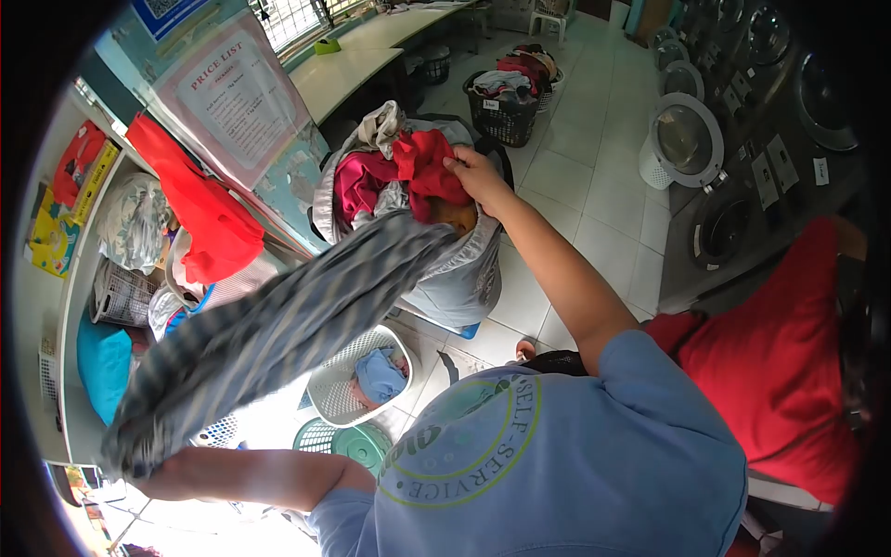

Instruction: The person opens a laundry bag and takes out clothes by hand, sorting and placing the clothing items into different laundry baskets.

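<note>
A grey striped cloth [297, 316] stretches diagonally from the lower left up to a large grey laundry bag [464, 278]. My left hand [165, 473] grips its lower end, the fingers mostly covered by fabric. At the bag's opening, my right hand [478, 181] pinches a bright red cloth [432, 165]. Dark pink [362, 181] and beige [380, 128] clothes bulge from the same bag. Below the striped cloth stands a white basket [329, 395] with a blue cloth [380, 374] inside.
A green basket [357, 446] sits beside the white one. Behind the bag is a black basket of clothes [501, 119]. Front-loading machines [724, 223] line the right, one door [685, 139] open. Shelves [79, 278] stand left. Someone's red clothing [780, 362] shows at right.
</note>
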Demonstrator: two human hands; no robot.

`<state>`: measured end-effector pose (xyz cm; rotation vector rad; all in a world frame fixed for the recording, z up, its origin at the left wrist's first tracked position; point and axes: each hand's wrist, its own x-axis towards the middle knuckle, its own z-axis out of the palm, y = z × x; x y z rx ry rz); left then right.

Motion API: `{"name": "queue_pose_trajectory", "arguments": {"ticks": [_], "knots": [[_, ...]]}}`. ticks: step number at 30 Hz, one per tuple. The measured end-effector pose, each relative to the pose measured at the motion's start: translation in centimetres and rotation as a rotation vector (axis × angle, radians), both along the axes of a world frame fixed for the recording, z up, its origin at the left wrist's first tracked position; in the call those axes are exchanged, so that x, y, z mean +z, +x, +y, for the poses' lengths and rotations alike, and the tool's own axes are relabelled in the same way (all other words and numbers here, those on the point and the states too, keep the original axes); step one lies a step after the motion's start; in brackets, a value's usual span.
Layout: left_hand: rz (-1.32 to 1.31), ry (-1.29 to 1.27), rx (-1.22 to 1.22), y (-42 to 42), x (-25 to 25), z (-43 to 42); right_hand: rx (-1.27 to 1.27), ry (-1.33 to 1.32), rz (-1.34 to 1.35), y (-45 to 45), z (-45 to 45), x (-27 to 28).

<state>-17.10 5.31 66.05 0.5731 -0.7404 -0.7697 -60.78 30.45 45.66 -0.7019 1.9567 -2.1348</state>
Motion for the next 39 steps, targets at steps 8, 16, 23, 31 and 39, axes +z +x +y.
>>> {"name": "queue_pose_trajectory", "arguments": {"ticks": [8, 16, 23, 31, 39], "knots": [[-0.354, 0.299, -0.413, -3.0, -8.9, -5.1, 0.105, -0.043, -0.169, 0.3, 1.1, 1.3], [-0.263, 0.340, -0.552, -3.5, -18.6, -6.6, 0.249, -0.049, -0.279, 0.8, 2.1, 2.6], [-1.012, -0.064, -0.517, -8.3, -21.4, -4.8, 0.282, -0.004, -0.355, 1.5, 2.4, 3.1], [-1.236, -0.593, -0.939, -23.5, -15.5, 9.9, 0.272, -0.059, -0.447, 1.8, 3.0, 3.5], [-0.305, -0.273, -0.945, -19.0, -6.4, 6.7, 0.146, 0.044, -0.202, 1.2, 2.5, 1.5]]}}
